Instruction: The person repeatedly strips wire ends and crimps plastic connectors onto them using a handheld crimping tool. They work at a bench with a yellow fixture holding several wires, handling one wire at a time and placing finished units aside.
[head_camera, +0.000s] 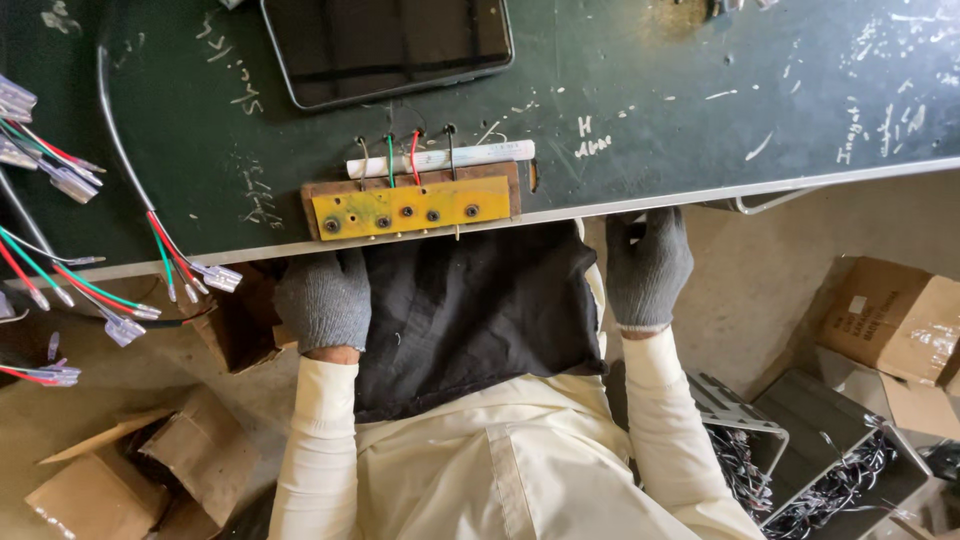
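Observation:
Both my hands wear grey knit gloves and reach under the front edge of a dark green table. My left hand is just below the table edge, under a yellow metal plate with several holes, fixed on a brown wooden block. My right hand is at the table edge to the right, fingertips hidden beneath it. Thin wires, green, red and dark, stand up behind the plate in front of a white tube. A black cloth lies over my lap. Whether either hand holds anything is hidden.
A dark tablet lies at the table's far side. Bundles of red, green and white wires with clear connectors hang at the left. Cardboard boxes and a crate of black wires sit on the floor at right, more cardboard at left.

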